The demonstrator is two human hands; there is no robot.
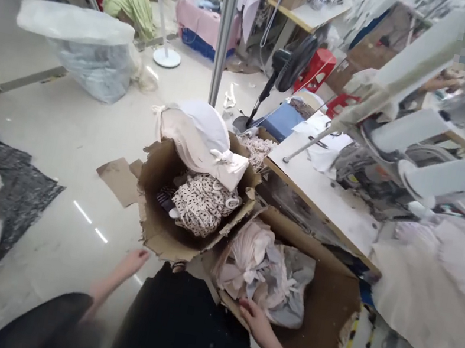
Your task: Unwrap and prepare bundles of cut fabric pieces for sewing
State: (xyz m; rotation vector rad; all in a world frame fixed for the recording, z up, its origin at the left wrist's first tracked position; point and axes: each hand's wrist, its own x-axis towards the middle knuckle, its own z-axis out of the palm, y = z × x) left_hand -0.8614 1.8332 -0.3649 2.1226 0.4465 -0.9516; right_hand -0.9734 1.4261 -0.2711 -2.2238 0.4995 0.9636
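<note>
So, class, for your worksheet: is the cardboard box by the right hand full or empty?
Partly full: pale pink and grey fabric lies at one end of the cardboard box, with bare brown cardboard showing beside it.

i had two cardboard boxes [153, 214] side by side, clothes [204, 205] in them, a table [333, 213] to their right, a sack [92, 62] behind.

The torn cardboard box [151, 226] is matt and rough-edged, holding soft printed cloth [202, 205]. Behind it stands a smooth metal pole [225, 29]; left of it, a glossy plastic sack [89, 68] rests on the polished floor [53, 244].
</note>
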